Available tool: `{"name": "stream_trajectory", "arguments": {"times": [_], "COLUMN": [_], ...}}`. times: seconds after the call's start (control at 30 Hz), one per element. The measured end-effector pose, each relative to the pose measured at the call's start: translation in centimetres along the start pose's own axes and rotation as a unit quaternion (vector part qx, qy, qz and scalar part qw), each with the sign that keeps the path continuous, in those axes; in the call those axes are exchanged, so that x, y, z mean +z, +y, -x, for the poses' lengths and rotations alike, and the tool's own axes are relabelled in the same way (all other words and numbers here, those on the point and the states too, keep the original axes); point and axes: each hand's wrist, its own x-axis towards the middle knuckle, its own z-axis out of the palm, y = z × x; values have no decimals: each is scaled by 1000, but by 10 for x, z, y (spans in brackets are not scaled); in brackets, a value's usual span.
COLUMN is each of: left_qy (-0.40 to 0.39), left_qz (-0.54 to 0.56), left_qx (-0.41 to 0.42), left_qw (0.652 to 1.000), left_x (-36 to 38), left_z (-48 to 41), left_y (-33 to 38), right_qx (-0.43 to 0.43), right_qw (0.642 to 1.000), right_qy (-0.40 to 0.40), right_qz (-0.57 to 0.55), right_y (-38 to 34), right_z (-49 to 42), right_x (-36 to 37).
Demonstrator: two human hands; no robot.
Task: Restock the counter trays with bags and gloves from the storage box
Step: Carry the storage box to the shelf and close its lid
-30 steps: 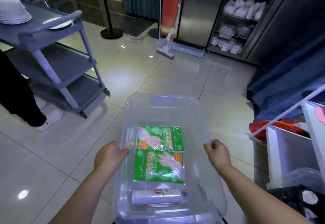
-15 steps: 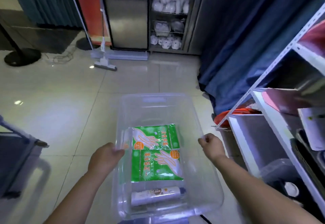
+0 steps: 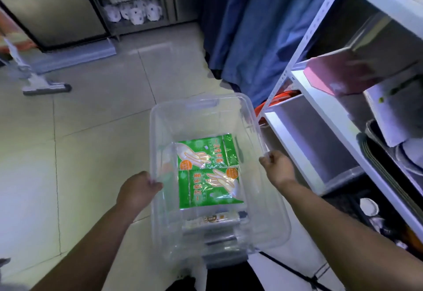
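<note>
I carry a clear plastic storage box (image 3: 201,105) in front of me, above the tiled floor. My left hand (image 3: 137,189) grips its left rim and my right hand (image 3: 277,167) grips its right rim. On the box bottom lie two green glove packs (image 3: 207,169) printed with hand pictures, one behind the other. A white roll-shaped pack (image 3: 215,219) lies nearer to me, beneath them in the view. No counter trays are in view.
A white metal shelf rack (image 3: 304,98) stands close on the right, holding a pink box (image 3: 338,73), trays and containers. A blue curtain (image 3: 247,27) hangs ahead on the right. A steel cabinet (image 3: 52,9) and a floor squeegee (image 3: 43,84) are at the far left.
My view has swung right with the box: the grey cart and the standing person left the frame, and the white shelf rack came close on the right. Both hands kept their grip.
</note>
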Motion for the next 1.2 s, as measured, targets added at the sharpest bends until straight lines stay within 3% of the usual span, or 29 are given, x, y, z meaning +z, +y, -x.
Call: {"name": "stream_trajectory", "arguments": {"times": [0.23,0.6,0.9,1.2], "left_qy": [-64,-164,-144,-121], "left_qz": [-27,-34,-33,-46], "left_qx": [-33,-58,-80,-77], "left_qw": [997,984,986,989], "left_x": [55,208,328,379], "left_z": [-119,-327,-427,-449], "left_y": [64,73,34,23], "right_qx": [39,103,136,132], "right_qw": [998,992,989,987], "right_qy": [-37,-40,8,32], "right_qz": [21,65,57,90], "right_y": [22,122,208,243], "right_z": [-139,-332,-419,-446], "right_x": [17,136,238,270]}}
